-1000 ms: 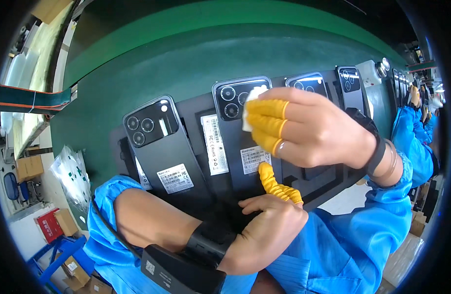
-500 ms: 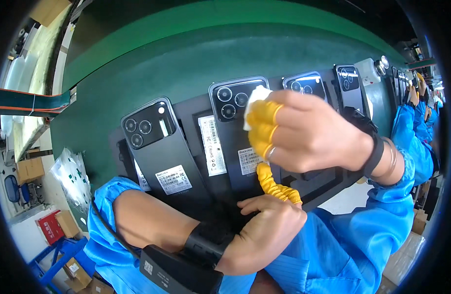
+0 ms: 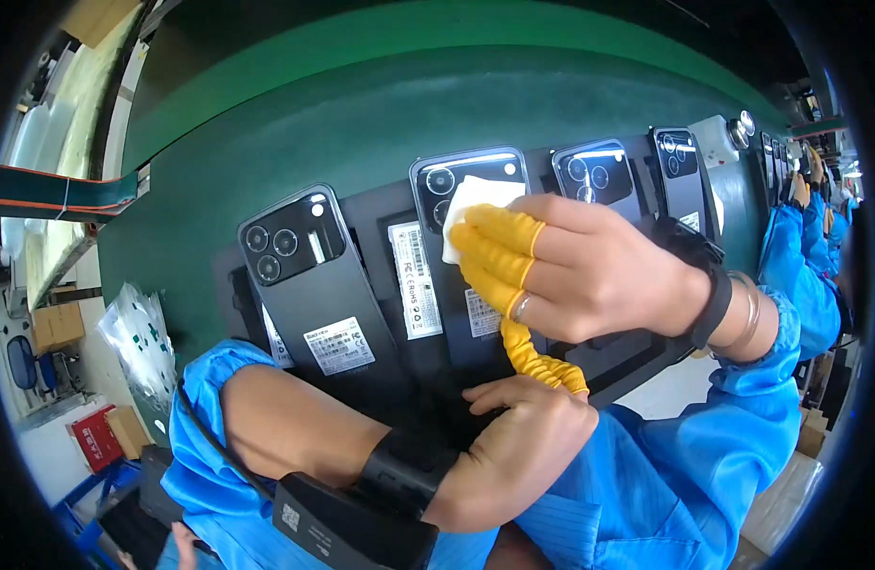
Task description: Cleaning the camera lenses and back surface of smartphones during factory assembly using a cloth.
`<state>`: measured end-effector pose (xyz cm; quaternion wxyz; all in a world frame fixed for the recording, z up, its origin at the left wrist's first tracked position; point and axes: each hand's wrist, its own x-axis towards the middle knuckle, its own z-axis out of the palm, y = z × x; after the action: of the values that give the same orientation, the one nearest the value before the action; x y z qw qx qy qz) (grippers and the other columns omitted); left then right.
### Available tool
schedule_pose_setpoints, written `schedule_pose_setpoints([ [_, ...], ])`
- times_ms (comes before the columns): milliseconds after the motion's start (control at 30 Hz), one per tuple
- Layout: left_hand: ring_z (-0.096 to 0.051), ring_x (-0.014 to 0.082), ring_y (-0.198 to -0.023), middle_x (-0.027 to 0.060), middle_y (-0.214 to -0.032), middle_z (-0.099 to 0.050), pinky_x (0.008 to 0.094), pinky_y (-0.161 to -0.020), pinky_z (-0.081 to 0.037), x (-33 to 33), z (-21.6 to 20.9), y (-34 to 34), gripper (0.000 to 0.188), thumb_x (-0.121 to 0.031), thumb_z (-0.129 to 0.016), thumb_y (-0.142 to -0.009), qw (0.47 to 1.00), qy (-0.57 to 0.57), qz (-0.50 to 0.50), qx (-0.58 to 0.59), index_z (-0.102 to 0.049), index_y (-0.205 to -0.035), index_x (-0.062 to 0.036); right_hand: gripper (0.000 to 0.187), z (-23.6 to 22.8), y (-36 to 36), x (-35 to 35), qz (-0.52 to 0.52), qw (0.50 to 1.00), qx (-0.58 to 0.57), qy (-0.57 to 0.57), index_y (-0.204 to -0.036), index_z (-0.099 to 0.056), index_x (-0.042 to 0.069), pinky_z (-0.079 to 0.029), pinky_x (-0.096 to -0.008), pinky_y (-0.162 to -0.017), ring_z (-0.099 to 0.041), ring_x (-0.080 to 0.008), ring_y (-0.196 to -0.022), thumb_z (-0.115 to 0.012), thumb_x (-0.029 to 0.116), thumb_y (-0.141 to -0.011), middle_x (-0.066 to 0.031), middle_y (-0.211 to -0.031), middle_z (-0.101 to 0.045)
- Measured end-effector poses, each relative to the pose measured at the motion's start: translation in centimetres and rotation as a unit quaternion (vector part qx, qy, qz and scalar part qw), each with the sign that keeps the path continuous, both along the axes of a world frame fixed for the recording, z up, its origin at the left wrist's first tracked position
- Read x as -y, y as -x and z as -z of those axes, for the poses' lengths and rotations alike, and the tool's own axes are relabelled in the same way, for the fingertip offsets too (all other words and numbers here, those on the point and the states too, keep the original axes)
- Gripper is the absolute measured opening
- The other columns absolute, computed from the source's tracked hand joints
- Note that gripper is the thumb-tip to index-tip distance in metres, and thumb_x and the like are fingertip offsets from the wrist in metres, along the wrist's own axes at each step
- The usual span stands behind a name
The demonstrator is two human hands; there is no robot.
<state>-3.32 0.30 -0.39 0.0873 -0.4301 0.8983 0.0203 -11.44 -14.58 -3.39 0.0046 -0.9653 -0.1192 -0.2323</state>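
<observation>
My right hand (image 3: pixel 580 266), with yellow finger cots, pinches a folded white wipe (image 3: pixel 475 198). The wipe lies against the back of a dark smartphone (image 3: pixel 452 285), over part of its camera block. My left hand (image 3: pixel 518 442) is closed at this phone's lower end, one yellow-covered finger along its right edge; some of its grip is hidden. Another dark smartphone (image 3: pixel 333 294), back up with three lenses and a white label, lies to the left. Two more smartphones (image 3: pixel 599 171) (image 3: pixel 680 171) lie to the right, partly behind my right hand and wrist.
The phones lie over dark trays on a green table (image 3: pixel 361 114). A clear plastic bag (image 3: pixel 138 347) with small green pieces sits at the left edge. A white bottle with a metal top (image 3: pixel 715 141) stands at the far right. Co-workers in blue sleeves (image 3: pixel 789 247) are beyond.
My right hand has moved the wipe left across the phone's back, and more of the wipe shows. My left hand stays put. Another person's hand has appeared at the lower left.
</observation>
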Motion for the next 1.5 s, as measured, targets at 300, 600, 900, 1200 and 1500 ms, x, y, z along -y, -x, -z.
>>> schedule_pose_setpoints([
  [300, -0.063, 0.0199, -0.044, 0.0131, -0.054, -0.063, 0.0288, -0.041, -0.051, 0.0, 0.0, -0.2, 0.032, -0.024, -0.055, -0.085, 1.0, 0.012, -0.005, 0.004, -0.069, -0.072, 0.0019, 0.013, -0.4, -0.6, -0.2, 0.023, 0.999, 0.003, -0.022, -0.066, -0.057, 0.006, -0.044, -0.0283, -0.063, -0.051, -0.018, -0.072, -0.063, 0.014, -0.058, -0.0012, -0.065, -0.048],
  [600, -0.061, 0.0218, -0.042, 0.0138, -0.053, -0.062, 0.031, -0.039, -0.051, 0.2, 0.5, 0.0, 0.028, -0.02, -0.055, -0.079, 1.0, 0.018, 0.0, -0.013, -0.069, -0.072, 0.0021, 0.029, -2.4, 0.6, 2.2, 0.071, 0.994, 0.038, -0.071, -0.09, -0.068, -0.003, -0.05, -0.0387, -0.071, -0.064, -0.029, -0.084, -0.065, 0.003, -0.062, -0.0127, -0.094, -0.067],
  [900, -0.044, 0.0113, -0.033, -0.0005, -0.042, -0.046, 0.0273, -0.031, -0.028, -0.2, 0.4, 0.1, 0.012, -0.023, -0.066, -0.074, 1.0, 0.001, -0.004, -0.012, -0.069, -0.074, -0.0106, 0.016, -3.4, 2.3, 4.0, 0.079, 0.983, -0.102, -0.134, -0.077, -0.065, 0.002, -0.05, -0.0427, -0.08, -0.063, -0.0279, -0.077, -0.064, -0.003, -0.062, -0.0117, -0.083, -0.066],
  [1200, -0.053, 0.0173, -0.037, 0.0076, -0.047, -0.054, 0.031, -0.034, -0.04, 0.5, 0.7, -0.2, 0.017, -0.021, -0.058, -0.079, 0.999, 0.009, 0.026, -0.025, -0.067, -0.073, -0.0076, 0.008, -0.4, -1.2, 2.4, 0.101, 0.988, 0.034, -0.116, -0.069, -0.058, 0.005, -0.047, -0.0368, -0.072, -0.058, -0.0274, -0.062, -0.062, 0.011, -0.065, -0.0087, -0.062, -0.056],
  [1500, -0.044, 0.0103, -0.033, -0.002, -0.042, -0.044, 0.0271, -0.032, -0.028, 0.3, 0.5, -0.4, 0.011, -0.019, -0.064, -0.073, 0.998, 0.033, -0.002, -0.046, -0.062, -0.063, -0.0139, 0.026, -3.2, 1.4, 3.1, 0.134, 0.978, -0.07, -0.145, -0.079, -0.067, 0.004, -0.05, -0.0359, -0.072, -0.062, -0.0247, -0.071, -0.058, -0.011, -0.061, -0.0056, -0.078, -0.067],
])
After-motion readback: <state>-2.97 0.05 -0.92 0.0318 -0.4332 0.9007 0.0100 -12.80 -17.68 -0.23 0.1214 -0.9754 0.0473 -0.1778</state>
